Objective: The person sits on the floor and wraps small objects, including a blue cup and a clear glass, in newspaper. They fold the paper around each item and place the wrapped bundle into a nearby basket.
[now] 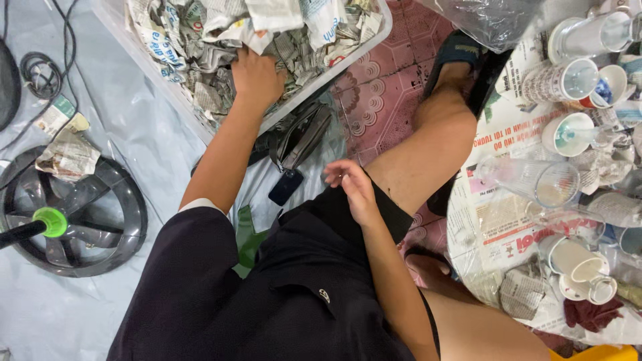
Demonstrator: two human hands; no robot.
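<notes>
Reaching into the clear bin (144, 57), the left hand (257, 77) grips crumpled newspaper (200, 40); the right hand (353, 190) rests loosely open, empty.

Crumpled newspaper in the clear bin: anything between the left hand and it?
Nothing visible. The left hand is already inside the clear plastic bin, resting on the crumpled newspaper. The right hand rests on the knee, apart from the bin.

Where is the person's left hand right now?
In the head view, upper centre-left: the left hand is pressed into crumpled newspaper inside the clear plastic bin.
</notes>
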